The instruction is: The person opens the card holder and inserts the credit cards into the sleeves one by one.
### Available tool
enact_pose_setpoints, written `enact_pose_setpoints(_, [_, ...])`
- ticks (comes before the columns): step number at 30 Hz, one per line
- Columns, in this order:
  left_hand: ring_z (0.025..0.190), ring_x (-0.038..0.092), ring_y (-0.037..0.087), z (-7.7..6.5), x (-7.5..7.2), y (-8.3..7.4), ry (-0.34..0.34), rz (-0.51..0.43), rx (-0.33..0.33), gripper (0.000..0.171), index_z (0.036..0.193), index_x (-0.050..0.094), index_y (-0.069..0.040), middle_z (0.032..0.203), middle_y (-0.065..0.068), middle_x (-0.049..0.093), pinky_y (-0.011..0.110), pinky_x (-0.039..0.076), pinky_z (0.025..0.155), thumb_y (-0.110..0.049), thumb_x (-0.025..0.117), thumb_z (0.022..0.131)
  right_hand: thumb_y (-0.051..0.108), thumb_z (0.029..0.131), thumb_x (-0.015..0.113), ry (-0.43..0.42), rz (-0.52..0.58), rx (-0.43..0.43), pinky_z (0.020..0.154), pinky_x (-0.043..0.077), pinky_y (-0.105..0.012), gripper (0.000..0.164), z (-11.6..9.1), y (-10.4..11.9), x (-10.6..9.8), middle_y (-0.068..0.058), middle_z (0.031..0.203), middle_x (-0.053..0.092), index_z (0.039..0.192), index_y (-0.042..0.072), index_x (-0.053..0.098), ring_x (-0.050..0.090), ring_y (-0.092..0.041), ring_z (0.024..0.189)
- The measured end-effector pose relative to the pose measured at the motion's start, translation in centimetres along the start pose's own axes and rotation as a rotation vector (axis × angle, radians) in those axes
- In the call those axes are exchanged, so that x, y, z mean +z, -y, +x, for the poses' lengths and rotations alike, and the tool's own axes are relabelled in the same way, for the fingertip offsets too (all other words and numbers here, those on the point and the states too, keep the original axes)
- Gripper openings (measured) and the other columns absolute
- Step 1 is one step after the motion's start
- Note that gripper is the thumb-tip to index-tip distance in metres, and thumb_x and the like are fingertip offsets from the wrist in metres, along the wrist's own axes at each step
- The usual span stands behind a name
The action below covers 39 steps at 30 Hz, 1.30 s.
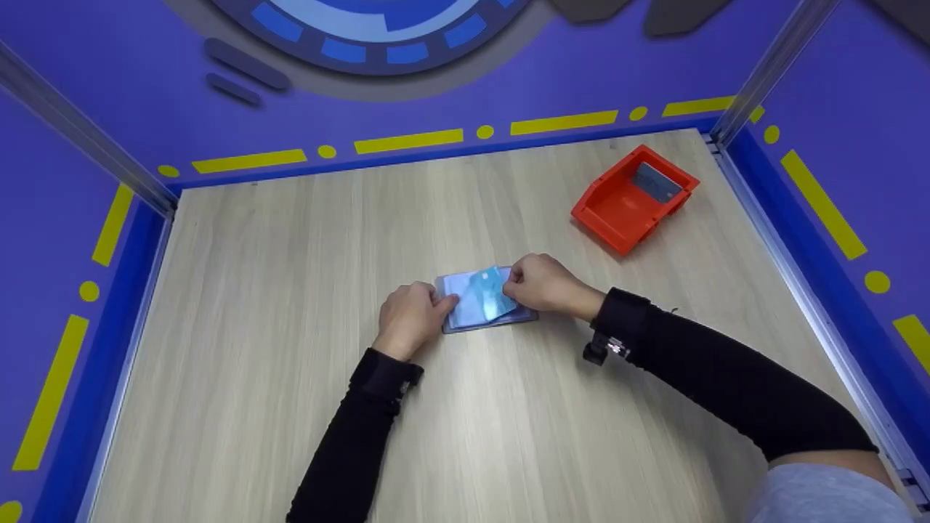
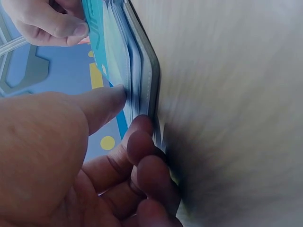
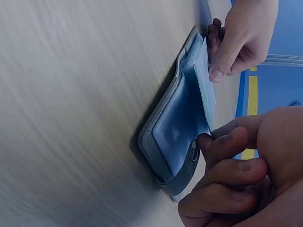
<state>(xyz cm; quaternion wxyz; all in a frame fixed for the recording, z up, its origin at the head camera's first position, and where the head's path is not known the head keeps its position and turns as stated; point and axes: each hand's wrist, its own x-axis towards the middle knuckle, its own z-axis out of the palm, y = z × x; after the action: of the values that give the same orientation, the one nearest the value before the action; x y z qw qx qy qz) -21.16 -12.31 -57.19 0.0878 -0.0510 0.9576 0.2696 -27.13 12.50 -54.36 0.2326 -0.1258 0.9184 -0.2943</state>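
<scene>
A card holder (image 1: 456, 319) with clear plastic sleeves lies open on the table, and a snap strap (image 3: 189, 163) shows at one end of it. Across its sleeves lies a teal bank card (image 1: 488, 290), tilted at an angle. My right hand (image 1: 545, 283) pinches the card's right edge between thumb and forefinger. At the holder's left end, my left hand (image 1: 412, 316) has its thumb on top of the sleeves and its curled fingers (image 2: 142, 146) at the outer edge, gripping it. In the right wrist view the card slants up from the sleeves toward the right fingertips.
An orange-red plastic bin (image 1: 614, 211) stands at the back right, with a grey flat piece (image 1: 656, 181) against its inner end. Blue-purple panels (image 1: 407, 109) with yellow marks wall the wooden table (image 1: 290, 254) at the back and both sides.
</scene>
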Motion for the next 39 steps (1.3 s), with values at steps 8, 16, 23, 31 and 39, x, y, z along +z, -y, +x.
enact_pose_setpoints(8, [0.065,0.048,0.016,0.1,0.1,0.1,-0.005,0.001,0.007,0.051,0.069,0.057,-0.016,0.069,-0.005,0.05,0.033,0.034,0.06,-0.051,0.075,0.103,0.02,0.103,0.065,0.021,-0.001,0.027,0.062,0.044,-0.03,0.022,-0.1,0.2,0.2,0.0,0.075,0.06,0.088,0.009,0.076,0.059,-0.02,0.073])
enact_pose_setpoints(16, [0.065,0.05,0.017,0.1,0.1,0.2,-0.013,0.01,0.009,0.051,0.069,0.057,-0.017,0.069,-0.005,0.053,0.034,0.036,0.06,-0.051,0.076,0.102,0.019,0.103,0.062,-0.033,-0.031,-0.004,0.064,0.042,-0.031,0.025,-0.2,0.5,0.7,0.001,0.072,0.055,0.081,0.01,0.07,0.055,-0.02,0.073])
enact_pose_setpoints(23, [0.064,0.051,0.016,0.0,0.1,0.2,-0.005,0.001,0.011,0.05,0.071,0.059,-0.016,0.07,-0.005,0.053,0.033,0.036,0.059,-0.051,0.075,0.103,0.019,0.102,0.063,-0.033,-0.043,-0.025,0.063,0.04,-0.031,0.026,-0.1,0.8,1.1,0.002,0.07,0.052,0.077,0.012,0.067,0.054,-0.02,0.071])
enact_pose_setpoints(31, [0.066,0.05,0.017,0.1,0.0,0.1,0.003,0.009,-0.009,0.048,0.074,0.061,-0.015,0.072,-0.004,0.052,0.034,0.036,0.061,-0.051,0.076,0.103,0.019,0.1,0.064,-0.023,-0.07,-0.091,0.062,0.041,-0.029,0.022,0.1,0.8,1.6,0.002,0.074,0.057,0.081,0.01,0.071,0.056,-0.019,0.073])
enact_pose_setpoints(39, [0.068,0.052,0.018,0.1,0.0,0.1,0.003,0.008,-0.011,0.047,0.077,0.061,-0.014,0.074,-0.003,0.053,0.034,0.036,0.062,-0.051,0.076,0.103,0.022,0.099,0.07,-0.019,-0.076,-0.069,0.065,0.043,-0.03,0.019,0.1,1.4,1.5,0.0,0.08,0.061,0.085,0.01,0.075,0.059,-0.02,0.078])
